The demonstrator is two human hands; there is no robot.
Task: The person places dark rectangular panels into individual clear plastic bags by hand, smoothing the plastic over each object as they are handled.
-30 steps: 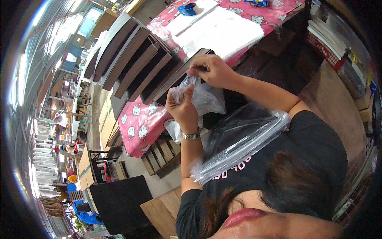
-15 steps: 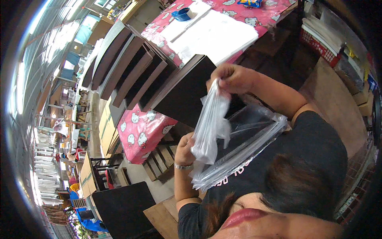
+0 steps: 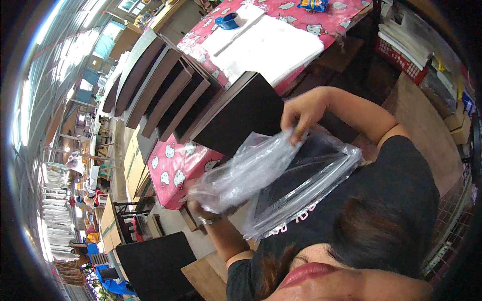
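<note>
A clear plastic bag [image 3: 241, 175] is stretched between my two hands in front of my chest. My right hand [image 3: 304, 113] pinches its upper right end between thumb and fingers. My left hand [image 3: 197, 206], blurred and partly covered by the film, grips the lower left end. Under the bag, more folded clear plastic [image 3: 306, 193] lies against my black shirt. Just beyond my hands stands a black rectangular panel [image 3: 243, 118], leaning with a row of similar dark panels [image 3: 165, 95].
A table with a pink patterned cover [image 3: 168, 173] carries white sheets [image 3: 271, 47], a blue tape roll [image 3: 228, 21] and a blue packet [image 3: 314, 5]. At right is a red basket [image 3: 399, 60]. A black board [image 3: 155, 261] stands lower left.
My left hand has moved left and down, and my right hand slightly down and right. The bag, bunched and hanging before, is now spread wide between them.
</note>
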